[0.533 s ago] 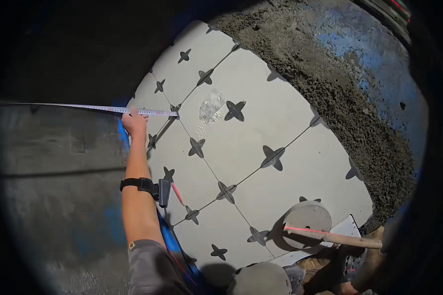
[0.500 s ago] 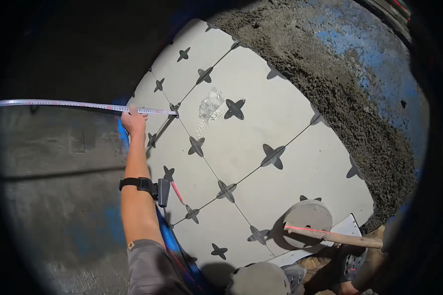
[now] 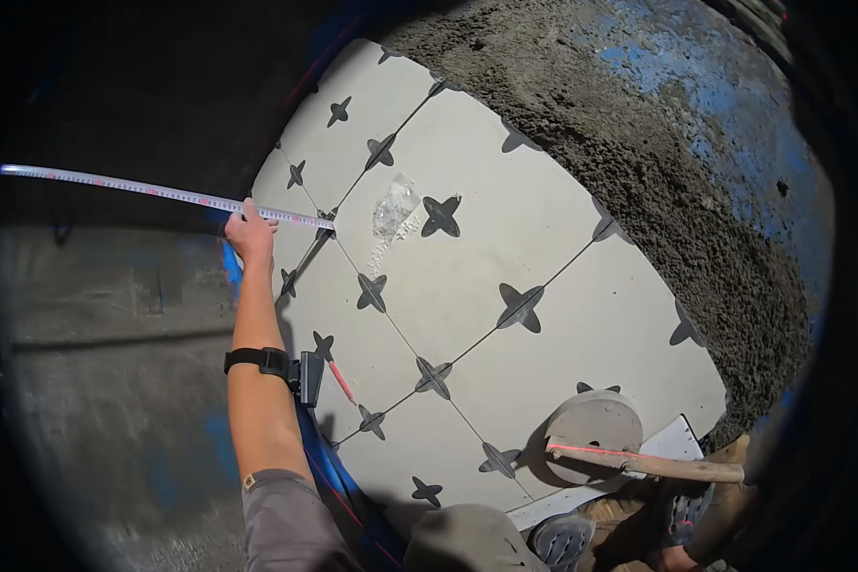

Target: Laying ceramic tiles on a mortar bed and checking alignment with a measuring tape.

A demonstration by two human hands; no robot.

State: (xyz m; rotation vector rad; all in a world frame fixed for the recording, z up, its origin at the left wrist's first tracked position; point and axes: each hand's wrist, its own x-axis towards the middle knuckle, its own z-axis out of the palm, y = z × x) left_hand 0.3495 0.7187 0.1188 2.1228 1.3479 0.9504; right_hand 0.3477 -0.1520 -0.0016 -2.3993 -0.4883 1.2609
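My left hand (image 3: 250, 234) is closed around the metal blade of a tape measure (image 3: 153, 190), above the left edge of the tiled floor. The blade stretches off to the left over dark ground. Its right end lies over a dark four-pointed tile inlay beside a joint. A black strap with a small device (image 3: 310, 378) circles my left forearm. Pale tiles (image 3: 582, 315) with dark star inlays spread to the right of the hand. My right hand is outside the picture.
Grey mortar (image 3: 696, 229) borders the tiles on the right. A round-headed mallet with a wooden handle (image 3: 686, 467) rests near a white straightedge (image 3: 675, 446) by my shoes (image 3: 562, 541). A clear plastic bag (image 3: 396, 202) with small white pieces and a red pencil (image 3: 340, 381) lie on the tiles.
The blade's far left end has risen in the picture, while its right end sits slightly lower and farther left. My hand stays closed on it. The whole view has shifted a little.
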